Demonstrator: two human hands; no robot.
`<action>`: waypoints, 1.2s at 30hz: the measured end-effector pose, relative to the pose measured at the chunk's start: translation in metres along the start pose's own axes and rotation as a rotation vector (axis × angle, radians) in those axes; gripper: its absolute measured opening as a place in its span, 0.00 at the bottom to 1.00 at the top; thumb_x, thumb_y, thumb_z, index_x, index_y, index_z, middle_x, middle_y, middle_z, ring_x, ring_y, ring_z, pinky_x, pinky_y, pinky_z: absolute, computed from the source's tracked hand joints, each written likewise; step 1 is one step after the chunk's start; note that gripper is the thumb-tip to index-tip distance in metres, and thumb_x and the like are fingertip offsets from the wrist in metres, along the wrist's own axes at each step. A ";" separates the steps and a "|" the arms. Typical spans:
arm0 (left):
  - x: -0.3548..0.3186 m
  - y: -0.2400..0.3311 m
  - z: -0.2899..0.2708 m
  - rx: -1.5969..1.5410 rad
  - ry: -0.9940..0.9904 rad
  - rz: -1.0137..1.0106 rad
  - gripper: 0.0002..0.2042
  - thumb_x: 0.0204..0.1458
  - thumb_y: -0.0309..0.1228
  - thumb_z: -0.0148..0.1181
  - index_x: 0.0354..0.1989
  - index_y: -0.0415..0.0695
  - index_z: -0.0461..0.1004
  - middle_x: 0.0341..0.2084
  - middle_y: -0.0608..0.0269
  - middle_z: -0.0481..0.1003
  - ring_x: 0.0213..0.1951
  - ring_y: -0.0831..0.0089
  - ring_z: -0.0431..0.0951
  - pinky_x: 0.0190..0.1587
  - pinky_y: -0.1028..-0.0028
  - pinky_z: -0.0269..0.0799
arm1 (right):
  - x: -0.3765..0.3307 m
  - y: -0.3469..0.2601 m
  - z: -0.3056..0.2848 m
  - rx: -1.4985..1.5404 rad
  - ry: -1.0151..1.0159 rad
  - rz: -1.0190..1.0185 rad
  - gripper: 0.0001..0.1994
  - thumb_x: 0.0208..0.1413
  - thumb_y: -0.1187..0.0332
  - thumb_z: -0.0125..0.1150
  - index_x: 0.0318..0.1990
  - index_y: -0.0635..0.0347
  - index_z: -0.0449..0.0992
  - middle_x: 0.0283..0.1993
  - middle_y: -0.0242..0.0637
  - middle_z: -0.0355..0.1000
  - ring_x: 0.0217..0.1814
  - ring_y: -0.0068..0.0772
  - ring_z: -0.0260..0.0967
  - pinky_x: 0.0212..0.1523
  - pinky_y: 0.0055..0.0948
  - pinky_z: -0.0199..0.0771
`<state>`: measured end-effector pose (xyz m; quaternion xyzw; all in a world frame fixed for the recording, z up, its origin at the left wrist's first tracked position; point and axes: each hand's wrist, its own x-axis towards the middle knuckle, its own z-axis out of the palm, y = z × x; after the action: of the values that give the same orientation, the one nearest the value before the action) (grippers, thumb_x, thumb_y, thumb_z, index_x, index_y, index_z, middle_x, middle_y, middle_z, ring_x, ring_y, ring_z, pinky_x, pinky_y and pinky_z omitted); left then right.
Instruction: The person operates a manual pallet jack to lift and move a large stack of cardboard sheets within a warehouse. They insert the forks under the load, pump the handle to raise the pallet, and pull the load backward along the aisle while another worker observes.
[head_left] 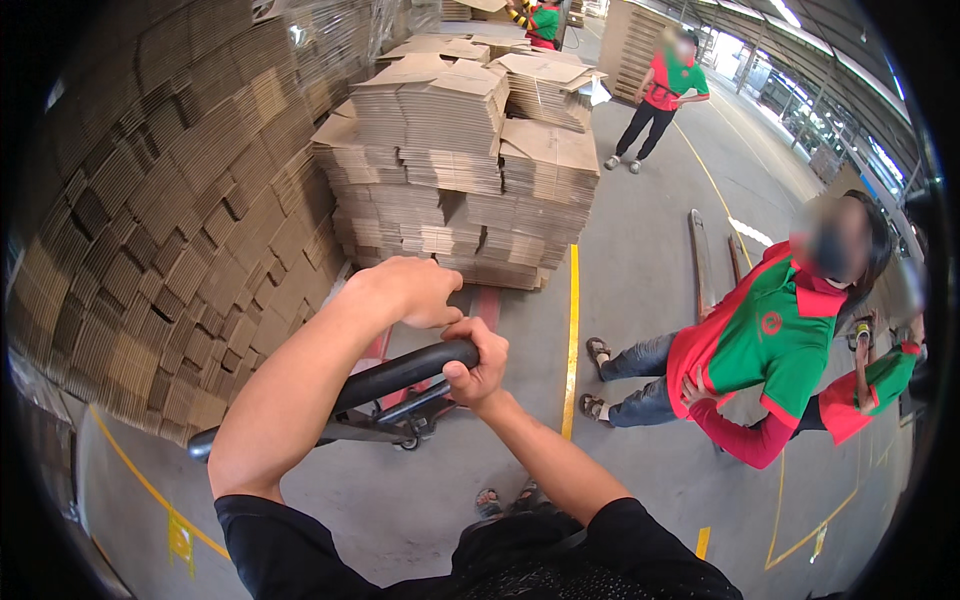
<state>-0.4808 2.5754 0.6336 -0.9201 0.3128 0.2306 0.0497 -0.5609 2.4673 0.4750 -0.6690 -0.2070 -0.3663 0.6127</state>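
My right hand [478, 364] is closed around the right end of the black handle bar [395, 375] of a pallet jack. My left hand [408, 289] rests in a loose fist on the top of the same handle, and my forearm hides the part beneath it. The jack's red frame [487, 303] runs forward under a pallet stacked with bundles of flattened cardboard boxes [470, 160] straight ahead.
A tall wall of stacked cardboard sheets [170, 220] rises on the left. A person in a red and green shirt [770, 340] stands close at right beside another pallet jack's forks [702, 262]. More people [660, 95] stand further back. Yellow lines [573, 330] mark the concrete floor.
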 end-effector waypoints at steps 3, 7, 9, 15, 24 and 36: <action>-0.002 0.001 -0.001 -0.010 0.016 0.005 0.26 0.57 0.46 0.58 0.62 0.48 0.73 0.50 0.49 0.81 0.52 0.53 0.81 0.58 0.56 0.75 | 0.000 0.001 -0.001 -0.010 -0.018 -0.003 0.32 0.56 0.37 0.64 0.34 0.65 0.73 0.24 0.38 0.68 0.23 0.35 0.69 0.26 0.32 0.68; -0.002 0.002 -0.004 -0.013 -0.028 -0.029 0.28 0.57 0.46 0.57 0.66 0.51 0.70 0.51 0.49 0.80 0.55 0.53 0.79 0.60 0.57 0.73 | 0.000 0.001 -0.001 0.001 -0.021 -0.001 0.31 0.56 0.37 0.64 0.34 0.65 0.73 0.24 0.38 0.69 0.23 0.35 0.70 0.26 0.32 0.68; -0.002 0.003 -0.004 -0.006 -0.017 -0.030 0.28 0.57 0.46 0.57 0.66 0.51 0.70 0.52 0.49 0.79 0.56 0.53 0.78 0.60 0.57 0.73 | 0.001 0.000 -0.001 0.006 -0.019 0.005 0.32 0.56 0.37 0.64 0.34 0.65 0.73 0.24 0.38 0.69 0.23 0.35 0.70 0.26 0.32 0.69; -0.003 0.002 -0.002 -0.010 0.002 -0.035 0.28 0.58 0.47 0.57 0.66 0.52 0.70 0.54 0.49 0.78 0.56 0.54 0.78 0.60 0.57 0.73 | 0.001 -0.003 0.001 -0.002 -0.005 0.014 0.37 0.57 0.31 0.57 0.33 0.67 0.73 0.24 0.36 0.68 0.22 0.29 0.65 0.25 0.29 0.64; -0.004 0.001 -0.002 -0.002 0.020 -0.004 0.29 0.59 0.49 0.58 0.67 0.51 0.69 0.53 0.46 0.78 0.56 0.51 0.78 0.60 0.57 0.73 | 0.001 -0.003 0.002 0.007 0.003 0.012 0.37 0.57 0.31 0.57 0.33 0.67 0.73 0.24 0.36 0.68 0.21 0.29 0.65 0.24 0.29 0.64; -0.005 0.002 -0.002 -0.013 0.020 -0.012 0.29 0.59 0.49 0.57 0.66 0.51 0.70 0.53 0.46 0.78 0.56 0.51 0.77 0.60 0.57 0.73 | 0.001 -0.004 0.002 0.001 0.003 0.026 0.38 0.56 0.30 0.57 0.33 0.66 0.73 0.24 0.37 0.69 0.22 0.31 0.67 0.25 0.29 0.65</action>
<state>-0.4850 2.5758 0.6379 -0.9245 0.3064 0.2230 0.0418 -0.5630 2.4702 0.4783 -0.6709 -0.1975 -0.3591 0.6181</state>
